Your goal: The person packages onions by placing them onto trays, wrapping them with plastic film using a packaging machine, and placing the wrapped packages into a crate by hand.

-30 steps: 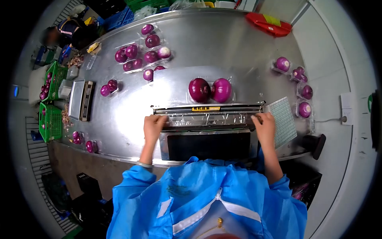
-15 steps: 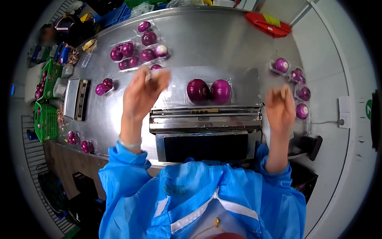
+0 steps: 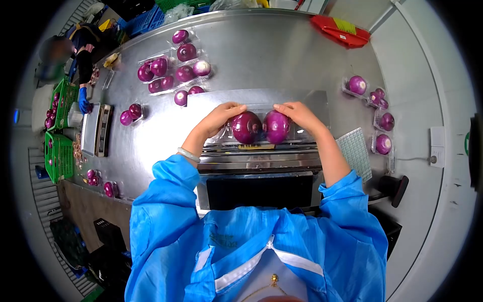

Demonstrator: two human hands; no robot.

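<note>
Two red onions, a left one (image 3: 246, 128) and a right one (image 3: 276, 127), sit side by side in a clear plastic tray (image 3: 261, 107) in front of me. My left hand (image 3: 220, 120) grips the tray's left end, its thumb reaching along the far side by the onion. At the right end my right hand (image 3: 302, 118) holds it the same way. The fingers beneath are partly hidden. The tray is over the far edge of a metal wrapping machine (image 3: 259, 161) with a dark front panel (image 3: 259, 192).
Trays of red onions (image 3: 185, 74) stand at the far left, others (image 3: 384, 144) along the right. A scale (image 3: 97, 130) is on the left, near green crates (image 3: 59, 155) and a co-worker's blue-gloved hand (image 3: 84, 100). A patterned sheet (image 3: 355, 151) and red bag (image 3: 340, 31) lie right.
Both my hands have come inward from the sides and taken hold of the onion tray, which is now nearer me. At the left, the co-worker's arm has reached toward the scale.
</note>
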